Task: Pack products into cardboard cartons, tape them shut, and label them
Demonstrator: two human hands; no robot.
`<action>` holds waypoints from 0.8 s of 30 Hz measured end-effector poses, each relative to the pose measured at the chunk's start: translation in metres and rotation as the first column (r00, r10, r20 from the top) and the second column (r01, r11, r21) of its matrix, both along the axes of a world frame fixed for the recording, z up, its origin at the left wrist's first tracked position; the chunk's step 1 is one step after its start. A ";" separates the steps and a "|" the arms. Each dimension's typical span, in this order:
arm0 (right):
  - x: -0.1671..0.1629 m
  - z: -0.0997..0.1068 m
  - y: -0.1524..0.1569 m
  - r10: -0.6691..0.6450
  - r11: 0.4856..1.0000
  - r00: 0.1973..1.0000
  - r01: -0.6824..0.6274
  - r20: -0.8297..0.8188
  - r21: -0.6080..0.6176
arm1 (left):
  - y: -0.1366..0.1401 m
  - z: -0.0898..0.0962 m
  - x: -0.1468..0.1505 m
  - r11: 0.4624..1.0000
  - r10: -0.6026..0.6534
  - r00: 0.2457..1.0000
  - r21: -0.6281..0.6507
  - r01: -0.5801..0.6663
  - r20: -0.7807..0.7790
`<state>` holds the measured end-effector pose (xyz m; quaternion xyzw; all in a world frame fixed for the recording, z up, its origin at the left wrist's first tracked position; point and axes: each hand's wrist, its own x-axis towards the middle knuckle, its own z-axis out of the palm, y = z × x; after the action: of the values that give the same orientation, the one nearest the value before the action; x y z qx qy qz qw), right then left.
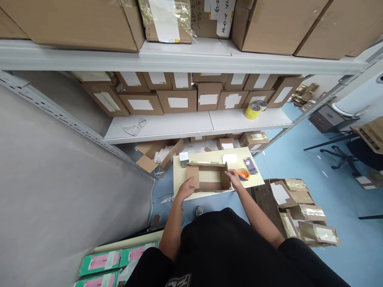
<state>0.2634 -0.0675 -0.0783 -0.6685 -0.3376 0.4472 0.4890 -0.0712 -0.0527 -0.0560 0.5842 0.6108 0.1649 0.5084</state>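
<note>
On a pale yellow tabletop (215, 154) lies a small cardboard box (211, 186), and the table's surface shows through its opening. My left hand (186, 189) is at the box's left end, its fingers on the folded-in flap (193, 175). At the opposite end, my right hand (234, 178) pinches the upper edge of the right wall. Just beyond those right fingers sits an orange tape dispenser-like object (243, 174), partly hidden. A small white and green box (184, 159) stands behind the left end, and white paper slips (229, 158) lie at the back.
A blurred dark item (250, 166) is at the table's right. Yellow tape rolls (253, 111) and glasses (136, 126) rest on the shelf (179, 125) ahead. An open carton (175, 153) stands back left. Packed boxes (305, 211) fill a carton at right; green-pink packages (104, 260) lie lower left.
</note>
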 end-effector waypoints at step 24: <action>0.007 0.018 -0.024 0.226 0.969 0.973 -0.229 -0.036 -0.091 | 0.051 0.005 0.001 0.951 0.131 0.991 0.279 -0.136 0.037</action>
<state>0.2706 -0.0911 -0.0605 -0.6420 -0.3841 0.5243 0.4066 -0.0704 -0.0021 -0.0510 0.6062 0.6148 0.2890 0.4135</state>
